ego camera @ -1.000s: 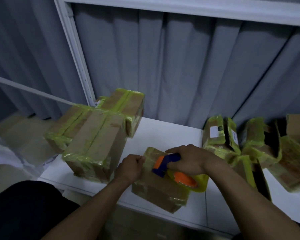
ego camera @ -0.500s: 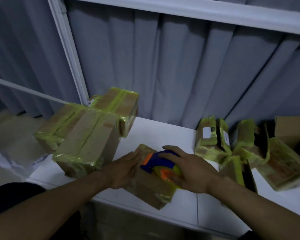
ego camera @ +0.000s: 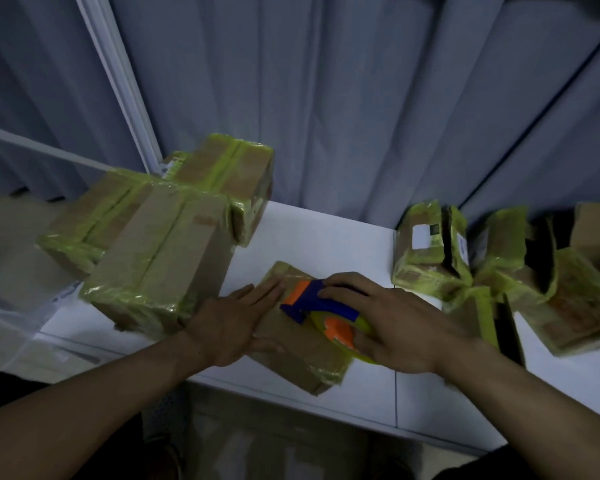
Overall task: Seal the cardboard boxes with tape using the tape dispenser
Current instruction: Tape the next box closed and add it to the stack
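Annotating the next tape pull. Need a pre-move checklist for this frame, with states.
1. Left hand lies flat on the small box, bracing it: ok.
2. Right hand grips the tape dispenser, fingers curled over it: ok.
3. Dispenser rests on the box top: ok.
4. Tape end stuck down: hidden under the dispenser, cannot tell.
5. Box fully on the table: its near corner reaches the front edge, cannot tell.
6. Box apart from the stack of taped boxes on the left: bare table shows between them, ok.

Blue-orange tape dispenser atop cardboard box
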A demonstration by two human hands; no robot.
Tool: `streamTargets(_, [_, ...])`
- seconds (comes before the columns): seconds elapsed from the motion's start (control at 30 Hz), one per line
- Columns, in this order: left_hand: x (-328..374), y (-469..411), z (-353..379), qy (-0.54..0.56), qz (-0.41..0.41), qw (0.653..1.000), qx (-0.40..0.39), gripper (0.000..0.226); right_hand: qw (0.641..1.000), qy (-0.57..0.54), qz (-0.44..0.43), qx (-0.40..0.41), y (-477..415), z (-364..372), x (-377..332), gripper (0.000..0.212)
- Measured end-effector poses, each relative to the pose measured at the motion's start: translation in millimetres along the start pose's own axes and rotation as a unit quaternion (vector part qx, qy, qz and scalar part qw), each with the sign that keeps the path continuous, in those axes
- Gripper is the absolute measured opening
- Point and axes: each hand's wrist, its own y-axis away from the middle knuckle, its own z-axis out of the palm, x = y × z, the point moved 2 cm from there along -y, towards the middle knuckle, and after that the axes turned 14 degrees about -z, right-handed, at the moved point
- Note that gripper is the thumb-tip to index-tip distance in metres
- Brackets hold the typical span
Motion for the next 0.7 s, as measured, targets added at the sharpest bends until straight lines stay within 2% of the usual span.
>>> streamTargets(0.33, [6.3,2.6,-7.6,-0.041,0.01,0.999,-0.015,0.102,1.0,0.002,0.005,0.004,17.9,-15.1,-6.7,0.066])
streamTargets(0.7, [4.3,-0.8,-5.4,-0.044,0.02,0.996,0.079,0.102,0.996,-0.051,0.031,0.071,33.8,-6.9,-8.1,0.045])
